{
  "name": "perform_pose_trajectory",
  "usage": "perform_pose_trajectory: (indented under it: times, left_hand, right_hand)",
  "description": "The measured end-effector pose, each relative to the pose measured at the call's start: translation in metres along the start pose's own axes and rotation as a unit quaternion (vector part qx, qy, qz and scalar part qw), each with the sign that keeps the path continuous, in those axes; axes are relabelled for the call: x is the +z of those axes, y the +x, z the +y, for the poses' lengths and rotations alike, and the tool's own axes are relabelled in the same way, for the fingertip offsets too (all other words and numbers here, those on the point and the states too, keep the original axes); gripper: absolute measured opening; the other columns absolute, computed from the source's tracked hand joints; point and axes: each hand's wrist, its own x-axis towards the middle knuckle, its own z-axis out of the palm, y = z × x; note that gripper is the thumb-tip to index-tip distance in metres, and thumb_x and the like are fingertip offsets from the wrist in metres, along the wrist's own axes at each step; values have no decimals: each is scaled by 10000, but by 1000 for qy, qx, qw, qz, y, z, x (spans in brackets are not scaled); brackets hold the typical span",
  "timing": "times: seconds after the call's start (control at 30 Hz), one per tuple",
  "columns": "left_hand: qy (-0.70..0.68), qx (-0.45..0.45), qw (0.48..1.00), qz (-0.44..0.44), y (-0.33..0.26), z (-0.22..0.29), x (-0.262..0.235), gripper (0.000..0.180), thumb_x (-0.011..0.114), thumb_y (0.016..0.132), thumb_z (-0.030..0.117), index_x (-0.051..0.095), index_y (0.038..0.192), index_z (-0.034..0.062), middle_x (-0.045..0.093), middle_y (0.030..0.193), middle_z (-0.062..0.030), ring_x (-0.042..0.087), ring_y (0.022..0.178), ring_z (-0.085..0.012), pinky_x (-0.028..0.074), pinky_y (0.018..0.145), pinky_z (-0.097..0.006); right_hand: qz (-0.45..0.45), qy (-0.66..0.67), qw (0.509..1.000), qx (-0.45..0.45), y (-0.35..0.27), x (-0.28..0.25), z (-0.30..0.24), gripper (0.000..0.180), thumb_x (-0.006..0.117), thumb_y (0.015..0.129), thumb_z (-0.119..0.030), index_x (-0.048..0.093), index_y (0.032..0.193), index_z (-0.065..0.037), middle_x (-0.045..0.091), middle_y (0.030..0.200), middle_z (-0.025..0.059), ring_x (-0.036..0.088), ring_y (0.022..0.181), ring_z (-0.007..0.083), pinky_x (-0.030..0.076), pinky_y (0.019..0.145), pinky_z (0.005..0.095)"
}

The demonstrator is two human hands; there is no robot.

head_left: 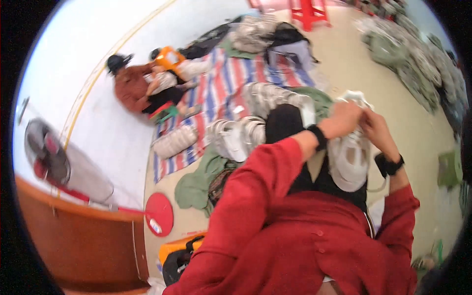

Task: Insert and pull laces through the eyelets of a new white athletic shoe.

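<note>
A white shoe (348, 169), perhaps only its upper, lies lengthwise over my black-trousered lap. At its far end my left hand (345, 119) and my right hand (379, 129) meet, with fingers closed and pinching at the white material. More white material (355, 96) shows just beyond my fingertips. My fingers cover what exactly they grip, and blur hides the detail. Both wrists carry black bands. Left of my knee stand a row of nested white shoe pieces (278, 101) and a nearer stack of white shoe pieces (236, 137).
A striped red, white and blue sheet (221, 81) covers the floor ahead, with a white bundle (175, 141) on it. Someone in brown (132, 88) sits by the wall. A red-based fan (160, 215) lies near at left; green-grey bundles (403, 64) pile far right. A red stool (309, 14) stands behind.
</note>
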Motion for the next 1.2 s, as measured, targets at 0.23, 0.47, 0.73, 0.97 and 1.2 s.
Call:
perform_pose_trajectory:
  times: [0.23,0.47,0.73,0.97,1.2]
  left_hand:
    - [10,41,999,24,-15,6,-8,151,601,706,30,669,839,11,657,853,-218,660,807,-375,523,692,-450]
    - [-29,84,996,18,-42,-12,-12,144,588,727,69,580,844,-15,593,739,-207,614,702,-399,481,594,-488]
    - [-9,-2,995,95,-155,-106,-64,85,582,808,93,541,860,40,551,752,-157,573,682,-340,459,609,-405]
    - [-28,-153,988,13,-202,-137,-81,88,576,785,58,510,841,46,530,744,-139,572,659,-316,440,579,-398]
    - [-17,-44,999,13,-166,-91,-89,182,602,751,56,531,915,27,568,876,-155,587,788,-322,464,686,-403]
  right_hand:
    - [-68,111,991,41,6,-5,-3,200,563,768,61,578,962,15,613,844,30,566,780,128,477,725,285]
    - [-59,165,977,121,-18,-35,-20,134,599,844,-140,577,915,-27,531,701,-34,469,583,48,364,481,205]
    - [-14,275,958,83,-30,-67,-15,125,624,859,-133,620,933,-33,564,769,-34,511,697,62,424,665,223]
    - [13,326,944,55,-47,-75,-41,115,592,888,-134,618,927,-29,565,797,-25,521,707,69,424,705,224]
    - [8,222,975,5,-42,-58,-59,116,544,887,-90,625,919,-14,580,753,-5,536,674,66,441,675,239]
